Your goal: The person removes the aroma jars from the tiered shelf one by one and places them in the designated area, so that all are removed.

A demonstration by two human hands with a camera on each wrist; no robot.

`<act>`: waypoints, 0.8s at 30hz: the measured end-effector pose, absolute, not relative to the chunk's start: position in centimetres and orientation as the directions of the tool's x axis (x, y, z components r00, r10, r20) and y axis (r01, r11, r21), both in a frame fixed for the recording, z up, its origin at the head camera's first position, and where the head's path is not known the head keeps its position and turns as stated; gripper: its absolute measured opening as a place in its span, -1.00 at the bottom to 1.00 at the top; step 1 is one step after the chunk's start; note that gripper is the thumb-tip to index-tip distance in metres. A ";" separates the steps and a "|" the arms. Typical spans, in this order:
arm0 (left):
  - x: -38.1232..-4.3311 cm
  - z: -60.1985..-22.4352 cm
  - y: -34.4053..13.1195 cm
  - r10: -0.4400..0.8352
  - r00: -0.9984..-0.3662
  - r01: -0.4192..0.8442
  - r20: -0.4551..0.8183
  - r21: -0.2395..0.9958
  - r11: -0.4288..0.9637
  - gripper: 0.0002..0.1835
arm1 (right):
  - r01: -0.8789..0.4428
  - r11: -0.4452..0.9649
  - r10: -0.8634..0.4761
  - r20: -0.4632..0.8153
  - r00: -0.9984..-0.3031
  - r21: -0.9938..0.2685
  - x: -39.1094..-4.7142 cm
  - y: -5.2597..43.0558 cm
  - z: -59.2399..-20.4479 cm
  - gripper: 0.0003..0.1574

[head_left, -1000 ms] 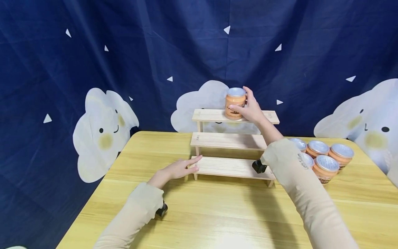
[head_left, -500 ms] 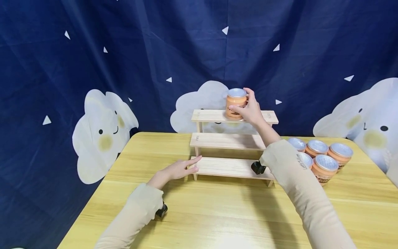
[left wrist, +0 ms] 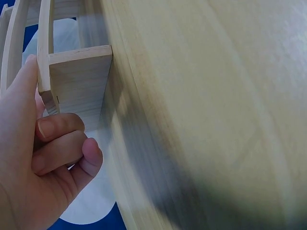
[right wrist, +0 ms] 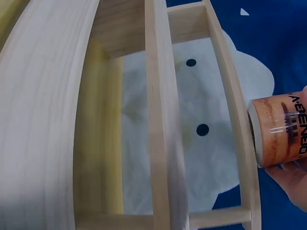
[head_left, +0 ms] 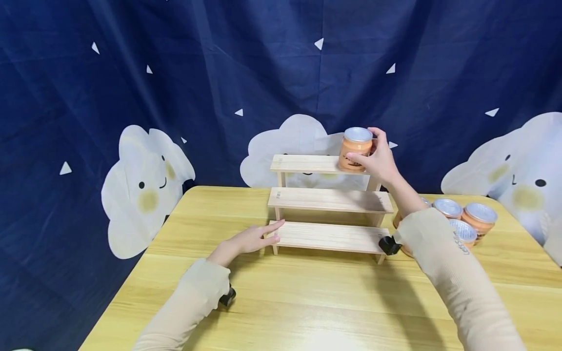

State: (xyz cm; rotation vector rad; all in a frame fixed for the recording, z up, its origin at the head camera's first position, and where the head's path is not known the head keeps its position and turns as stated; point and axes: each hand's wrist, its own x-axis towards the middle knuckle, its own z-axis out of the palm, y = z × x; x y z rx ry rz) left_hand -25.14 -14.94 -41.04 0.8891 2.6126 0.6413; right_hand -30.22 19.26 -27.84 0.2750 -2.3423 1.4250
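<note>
A three-tier wooden shelf rack [head_left: 327, 199] stands at the back middle of the table. My right hand [head_left: 381, 161] grips an orange can [head_left: 354, 150] with a silver lid, upright on the right part of the top tier. In the right wrist view the base of the can meets the top board's edge, and only some fingers [right wrist: 290, 187] show below it. My left hand [head_left: 251, 239] holds the left end of the bottom tier; the left wrist view shows its index finger along the board and the other fingers [left wrist: 62, 143] curled beside the end.
Several more orange cans [head_left: 481, 218] stand grouped on the table right of the rack, partly hidden by my right sleeve. A dark blue curtain [head_left: 210, 78] with white clouds hangs behind the wooden table [head_left: 307, 302].
My right hand has moved the can rightward along the top tier, from near its middle toward the right end. The left hand and the rack stay where they were.
</note>
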 end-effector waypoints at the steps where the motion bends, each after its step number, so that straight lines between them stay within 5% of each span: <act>1: -25.2 -41.1 -14.9 0.635 -0.760 0.498 -0.139 0.503 0.706 -0.38 | -0.365 0.461 0.030 0.425 -0.905 -0.809 -29.9 19.6 -27.8 -0.01; 17: -25.0 -41.0 -14.9 0.629 -0.765 0.488 -0.140 0.512 0.707 -0.38 | -0.446 0.516 0.075 0.556 -0.828 -0.732 -23.6 28.1 -28.6 -0.06; 24: -25.2 -41.2 -14.9 0.636 -0.760 0.495 -0.139 0.511 0.703 -0.37 | -0.348 0.519 0.143 0.480 -0.865 -0.781 -20.6 32.2 -29.7 -0.06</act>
